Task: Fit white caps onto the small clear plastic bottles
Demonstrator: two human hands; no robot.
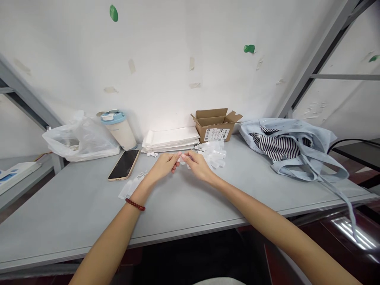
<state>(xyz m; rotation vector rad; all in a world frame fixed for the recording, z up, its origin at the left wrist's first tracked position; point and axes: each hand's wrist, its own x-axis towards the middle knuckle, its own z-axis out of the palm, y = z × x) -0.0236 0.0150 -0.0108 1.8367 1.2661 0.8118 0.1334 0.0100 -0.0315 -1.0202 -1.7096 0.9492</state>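
Note:
My left hand (167, 163) and my right hand (198, 164) meet fingertip to fingertip above the middle of the table. Both are closed in a pinch on a small whitish translucent plastic piece (183, 161), mostly hidden by the fingers. Just beyond my right hand lies a loose pile of clear plastic pieces (214, 155). More translucent strips (130, 187) rest beside my left wrist, which wears a dark red beaded bracelet (135, 204). A few tiny white bits (152, 154) sit behind my left hand.
Along the wall stand a plastic bag (86, 138), a blue-lidded cup (120, 130), a stack of white sheets (170, 138) and an open cardboard box (216, 126). A phone (124, 165) lies at left, a light blue cloth bag (292, 140) at right, its strap over the grey table's (190, 209) edge.

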